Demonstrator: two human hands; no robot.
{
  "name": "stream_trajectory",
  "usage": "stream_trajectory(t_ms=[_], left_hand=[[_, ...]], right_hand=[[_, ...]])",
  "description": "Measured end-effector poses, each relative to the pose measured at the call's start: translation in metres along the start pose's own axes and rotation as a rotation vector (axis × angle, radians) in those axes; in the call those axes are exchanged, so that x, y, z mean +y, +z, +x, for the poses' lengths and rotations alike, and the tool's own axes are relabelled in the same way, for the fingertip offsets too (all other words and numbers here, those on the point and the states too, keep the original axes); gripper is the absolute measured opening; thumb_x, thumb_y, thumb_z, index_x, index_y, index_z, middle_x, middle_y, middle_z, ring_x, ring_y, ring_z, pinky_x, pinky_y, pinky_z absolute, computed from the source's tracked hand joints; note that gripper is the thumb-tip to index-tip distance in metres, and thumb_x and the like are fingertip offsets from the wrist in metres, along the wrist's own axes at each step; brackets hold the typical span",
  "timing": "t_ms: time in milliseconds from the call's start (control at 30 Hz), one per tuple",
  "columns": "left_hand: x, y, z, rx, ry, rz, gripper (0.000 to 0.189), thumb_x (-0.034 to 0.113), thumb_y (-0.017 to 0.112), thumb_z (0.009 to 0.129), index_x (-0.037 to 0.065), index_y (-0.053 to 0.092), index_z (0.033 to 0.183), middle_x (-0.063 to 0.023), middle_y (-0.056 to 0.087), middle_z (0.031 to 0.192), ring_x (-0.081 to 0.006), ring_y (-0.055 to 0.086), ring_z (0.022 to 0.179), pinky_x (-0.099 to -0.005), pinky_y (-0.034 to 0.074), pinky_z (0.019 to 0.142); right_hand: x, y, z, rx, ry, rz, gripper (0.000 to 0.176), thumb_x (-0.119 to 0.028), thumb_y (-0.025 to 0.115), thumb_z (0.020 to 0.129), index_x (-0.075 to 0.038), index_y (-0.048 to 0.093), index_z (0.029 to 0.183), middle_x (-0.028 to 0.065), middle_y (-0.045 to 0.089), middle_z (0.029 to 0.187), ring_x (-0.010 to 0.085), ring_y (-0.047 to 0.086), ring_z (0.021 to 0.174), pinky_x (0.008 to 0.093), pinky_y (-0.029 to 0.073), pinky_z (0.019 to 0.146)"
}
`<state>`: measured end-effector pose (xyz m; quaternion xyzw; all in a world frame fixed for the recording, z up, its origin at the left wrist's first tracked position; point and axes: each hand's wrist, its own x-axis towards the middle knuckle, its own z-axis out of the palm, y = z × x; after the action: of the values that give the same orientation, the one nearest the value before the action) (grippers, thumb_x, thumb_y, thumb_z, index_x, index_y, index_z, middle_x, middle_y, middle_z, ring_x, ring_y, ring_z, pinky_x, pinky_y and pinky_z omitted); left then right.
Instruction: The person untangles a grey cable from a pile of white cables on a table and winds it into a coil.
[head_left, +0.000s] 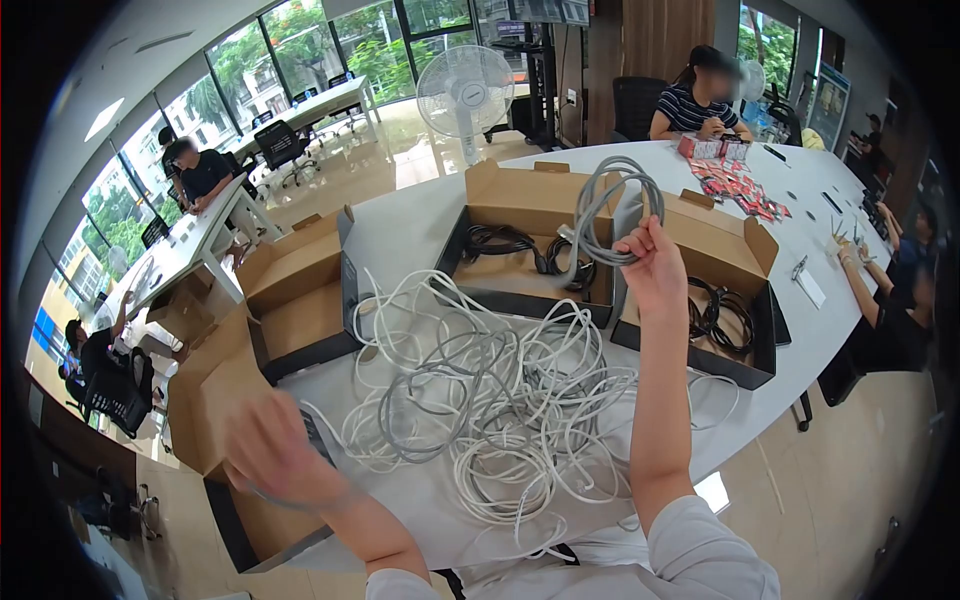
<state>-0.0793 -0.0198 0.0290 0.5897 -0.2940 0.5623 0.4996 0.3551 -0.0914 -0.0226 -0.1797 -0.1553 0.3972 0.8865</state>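
My right hand (652,255) is raised over the table with its fingers closed on a coiled grey cable (590,215), held in loops above two open boxes. My left hand (270,450) is smeared by motion over the open cardboard box (240,540) at the near left. A blurred grey streak shows under its wrist; I cannot make out whether the fingers hold anything. Between my arms lies a tangled heap of white and grey cables (500,400). Black cables (500,240) lie in the far middle box (540,190), and a black coil (722,318) lies in the right box (700,225).
Another open box (300,325) stands at the left of the white table (405,235). Red packets (740,188) lie at the far right, near a seated person (697,105). Another person's hands (850,250) are at the right edge. A white fan (466,92) stands behind.
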Motion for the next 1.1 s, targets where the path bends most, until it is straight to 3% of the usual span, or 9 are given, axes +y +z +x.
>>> stream_trajectory(t_ms=[100, 167, 267, 467, 567, 667, 767, 867, 1100], left_hand=[[-0.003, 0.018, 0.035, -0.895, -0.476, 0.193, 0.016, 0.007, 0.056, 0.087, 0.002, 0.069, 0.096, -0.0082, 0.069, 0.101, -0.0203, 0.064, 0.098, -0.0308, 0.050, 0.083], [-0.006, 0.053, 0.027, -0.900, -0.843, 0.466, 0.028, 0.019, 0.064, 0.083, -0.001, 0.068, 0.103, -0.0125, 0.068, 0.105, -0.0262, 0.065, 0.097, -0.0332, 0.049, 0.085], [-0.029, 0.062, 0.018, -0.804, -0.783, 0.850, 0.060, 0.035, 0.079, 0.071, -0.003, 0.063, 0.114, -0.0152, 0.065, 0.112, -0.0305, 0.063, 0.100, -0.0356, 0.049, 0.087], [-0.091, 0.095, 0.011, 0.303, -0.479, 0.606, 0.088, 0.037, 0.081, 0.071, -0.001, 0.040, 0.138, -0.0175, 0.052, 0.131, -0.0310, 0.045, 0.126, -0.0435, 0.034, 0.104], [-0.115, 0.089, 0.004, 0.373, -0.381, 0.664, 0.082, 0.037, 0.075, 0.078, -0.003, 0.037, 0.139, -0.0192, 0.056, 0.123, -0.0326, 0.053, 0.117, -0.0432, 0.042, 0.098], [-0.103, 0.083, -0.002, 0.363, -0.722, 0.555, 0.062, 0.026, 0.066, 0.084, -0.007, 0.043, 0.131, -0.0205, 0.064, 0.103, -0.0302, 0.066, 0.090, -0.0350, 0.052, 0.082], [-0.092, 0.062, -0.019, 0.212, -0.955, -0.244, 0.034, 0.012, 0.058, 0.086, -0.008, 0.053, 0.112, -0.0157, 0.063, 0.072, -0.0197, 0.058, 0.049, -0.0251, 0.049, 0.055], [-0.103, 0.068, -0.024, 0.218, -0.879, -0.504, 0.019, 0.013, 0.050, 0.087, -0.003, 0.056, 0.095, -0.0083, 0.052, 0.053, -0.0126, 0.038, 0.034, -0.0252, 0.033, 0.041], [-0.110, 0.071, -0.016, 0.331, -0.805, -0.649, 0.039, 0.038, 0.036, 0.101, 0.011, 0.037, 0.072, 0.0040, 0.025, 0.044, -0.0079, 0.016, 0.034, -0.0263, 0.012, 0.035]], right_hand=[[0.004, 0.018, -0.012, -0.056, -0.079, -0.106, 0.018, -0.019, 0.047, 0.099, -0.010, 0.051, 0.085, -0.0050, 0.033, 0.064, 0.0089, 0.033, 0.059, 0.0305, 0.039, 0.066], [0.004, 0.037, -0.025, -0.091, -0.135, -0.225, 0.017, -0.018, 0.048, 0.099, -0.010, 0.050, 0.084, -0.0053, 0.032, 0.064, 0.0081, 0.033, 0.059, 0.0298, 0.040, 0.066], [0.007, 0.048, -0.037, -0.187, -0.176, -0.344, 0.015, -0.019, 0.049, 0.099, -0.008, 0.052, 0.089, -0.0056, 0.033, 0.064, 0.0072, 0.033, 0.059, 0.0275, 0.040, 0.064], [0.030, 0.073, -0.078, -0.324, -0.116, -0.737, 0.020, -0.009, 0.053, 0.093, -0.003, 0.054, 0.112, 0.0017, 0.060, 0.091, 0.0051, 0.054, 0.072, 0.0191, 0.044, 0.065], [0.038, 0.091, -0.098, -0.695, -0.128, -1.026, 0.011, -0.007, 0.054, 0.092, -0.002, 0.053, 0.101, 0.0010, 0.049, 0.075, 0.0074, 0.049, 0.067, 0.0232, 0.042, 0.060], [0.038, 0.099, -0.106, -0.801, -0.139, -1.125, 0.010, -0.004, 0.054, 0.090, -0.001, 0.053, 0.099, 0.0057, 0.052, 0.077, 0.0128, 0.049, 0.069, 0.0277, 0.041, 0.062], [0.037, 0.097, -0.101, -0.799, -0.045, -1.077, 0.010, -0.004, 0.054, 0.091, -0.001, 0.053, 0.100, 0.0049, 0.055, 0.082, 0.0111, 0.050, 0.075, 0.0261, 0.042, 0.067], [0.040, 0.090, -0.094, -0.813, -0.013, -1.010, 0.009, -0.007, 0.054, 0.092, 0.000, 0.053, 0.097, 0.0034, 0.054, 0.079, 0.0091, 0.047, 0.074, 0.0257, 0.041, 0.066], [0.055, 0.087, -0.088, -0.763, -0.022, -0.850, 0.015, -0.011, 0.058, 0.092, 0.000, 0.053, 0.101, 0.0025, 0.052, 0.078, 0.0074, 0.045, 0.073, 0.0240, 0.041, 0.065]])
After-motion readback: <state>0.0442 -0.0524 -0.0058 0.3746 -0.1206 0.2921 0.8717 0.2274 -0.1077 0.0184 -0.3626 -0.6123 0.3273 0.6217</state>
